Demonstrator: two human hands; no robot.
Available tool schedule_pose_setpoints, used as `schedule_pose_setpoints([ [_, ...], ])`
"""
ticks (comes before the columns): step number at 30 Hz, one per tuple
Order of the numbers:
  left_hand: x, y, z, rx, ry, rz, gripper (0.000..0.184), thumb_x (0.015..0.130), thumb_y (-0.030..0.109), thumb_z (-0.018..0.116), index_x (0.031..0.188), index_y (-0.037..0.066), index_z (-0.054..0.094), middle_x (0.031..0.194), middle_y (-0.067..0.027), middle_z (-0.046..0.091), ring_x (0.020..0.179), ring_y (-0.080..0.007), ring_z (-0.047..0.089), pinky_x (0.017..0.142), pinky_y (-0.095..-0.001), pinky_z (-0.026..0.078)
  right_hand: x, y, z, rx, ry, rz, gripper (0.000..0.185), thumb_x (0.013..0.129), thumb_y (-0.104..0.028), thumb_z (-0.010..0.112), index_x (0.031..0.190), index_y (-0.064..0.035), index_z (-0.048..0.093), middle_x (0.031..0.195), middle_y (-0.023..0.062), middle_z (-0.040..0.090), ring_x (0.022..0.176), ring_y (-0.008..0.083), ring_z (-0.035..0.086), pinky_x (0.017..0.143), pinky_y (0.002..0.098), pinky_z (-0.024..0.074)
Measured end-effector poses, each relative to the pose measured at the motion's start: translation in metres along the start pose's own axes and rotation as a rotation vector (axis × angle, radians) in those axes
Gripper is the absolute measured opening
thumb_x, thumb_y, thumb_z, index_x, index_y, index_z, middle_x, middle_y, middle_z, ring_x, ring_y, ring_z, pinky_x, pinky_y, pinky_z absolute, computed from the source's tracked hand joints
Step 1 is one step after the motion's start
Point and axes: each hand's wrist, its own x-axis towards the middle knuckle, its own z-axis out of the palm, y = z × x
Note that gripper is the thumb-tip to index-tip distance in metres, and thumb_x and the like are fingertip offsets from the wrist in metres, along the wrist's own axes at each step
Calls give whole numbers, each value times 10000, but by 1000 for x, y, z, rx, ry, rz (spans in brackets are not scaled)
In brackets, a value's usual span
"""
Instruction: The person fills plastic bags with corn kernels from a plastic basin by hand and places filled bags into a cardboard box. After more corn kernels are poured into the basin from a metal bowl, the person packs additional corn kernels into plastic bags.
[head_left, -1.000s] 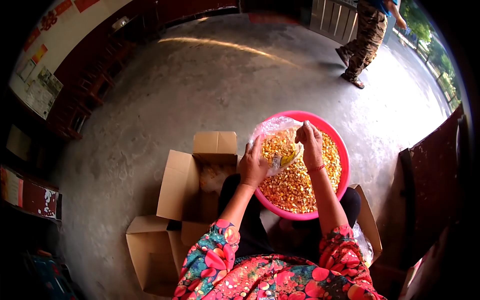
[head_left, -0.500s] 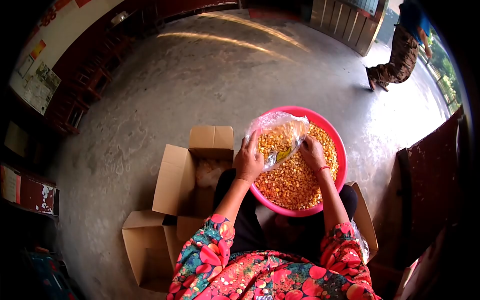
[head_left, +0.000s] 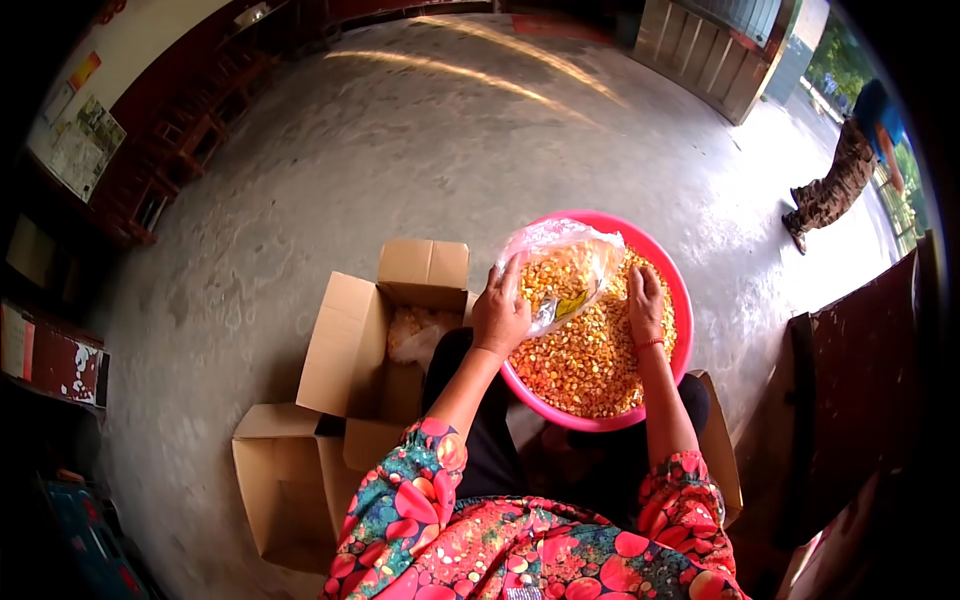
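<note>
A pink basin full of yellow-orange corn kernels rests at my lap. Over its left part, a clear plastic bag with kernels inside lies tilted, its mouth toward the right. My left hand grips the bag's left side, thumb and fingers around the film. A yellow and dark printed patch shows on the bag. My right hand is over the kernels at the basin's right, apart from the bag, its fingers stretched out away from me. Whether kernels lie in that palm is hard to see.
An opened cardboard box with a plastic bag of kernels inside stands left of my legs. Another box sits nearer. At my right is a cardboard flap. A person is by the doorway.
My right hand has let go of the bag's edge and moved right, its fingers straightening. The left hand keeps its hold. The person at the doorway has moved further right.
</note>
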Motion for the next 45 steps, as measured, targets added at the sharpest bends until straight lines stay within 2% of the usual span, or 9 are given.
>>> schedule_pose_setpoints([
  [2, 0, 0, 0, -13, 12, 5, 655, 672, 48, 496, 1317, 128, 418, 1142, -244, 531, 986, -399, 553, 821, -426, 484, -2, -9, -8, 284, 111, 237, 208, 926, -236, 527, 781, -87, 528, 625, -49, 444, 512, 35, 372, 454, 203, 316],
  [4, 0, 0, -1, 26, -8, 19, 666, 683, 13, 485, 1327, 154, 392, 1216, -205, 489, 981, -382, 557, 741, -426, 513, 6, 12, -21, 516, 176, 335, 213, 933, -288, 501, 831, -104, 531, 640, -33, 464, 492, 61, 391, 439, 210, 315],
  [8, -1, -1, 0, 25, -35, -26, 661, 689, 17, 495, 1329, 146, 392, 1241, -213, 473, 1003, -383, 549, 763, -429, 508, 6, -28, -22, 815, 261, 509, 207, 942, -309, 471, 881, -119, 525, 646, -26, 438, 493, 79, 333, 441, 225, 299],
  [13, -1, -3, 2, 33, -16, -27, 654, 688, 21, 502, 1326, 118, 393, 1250, -216, 467, 1037, -378, 536, 800, -421, 500, 10, -46, -13, 976, -22, 454, 201, 948, -284, 477, 826, -128, 504, 612, -40, 376, 463, 54, 261, 403, 189, 232],
  [19, 1, -2, 0, 4, -34, -46, 656, 682, 31, 505, 1325, 102, 394, 1260, -227, 461, 1062, -383, 523, 818, -422, 494, -1, -91, 51, 1004, -308, 541, 256, 957, -306, 448, 780, -123, 480, 563, -54, 302, 438, 48, 224, 369, 198, 180],
  [27, 1, -4, 2, -10, -57, -72, 707, 662, 18, 518, 1345, 124, 369, 1273, -277, 435, 1035, -404, 538, 796, -432, 499, -6, -73, 102, 872, -352, 645, 229, 950, -296, 460, 792, -130, 464, 573, -64, 294, 458, 51, 240, 394, 191, 196],
  [32, 0, -4, 1, -16, -68, -93, 733, 656, 17, 523, 1359, 138, 353, 1282, -289, 423, 1008, -404, 553, 774, -431, 508, 3, -71, 119, 879, -242, 599, 216, 931, -266, 478, 783, -109, 493, 602, -27, 433, 486, 85, 368, 433, 222, 311],
  [37, -1, -5, 2, 4, -73, -101, 729, 655, 23, 524, 1357, 131, 357, 1281, -298, 417, 983, -407, 563, 759, -433, 514, 9, -59, 128, 817, -211, 433, 173, 902, -203, 513, 819, -61, 567, 741, 31, 569, 678, 141, 546, 631, 272, 451],
  [45, -3, -8, 4, 39, -13, -10, 709, 663, 37, 513, 1351, 112, 359, 1272, -305, 418, 999, -420, 552, 777, -439, 509, 5, -78, 106, 761, -277, 328, 180, 909, -171, 505, 819, -28, 567, 725, 47, 569, 668, 143, 552, 638, 282, 480],
])
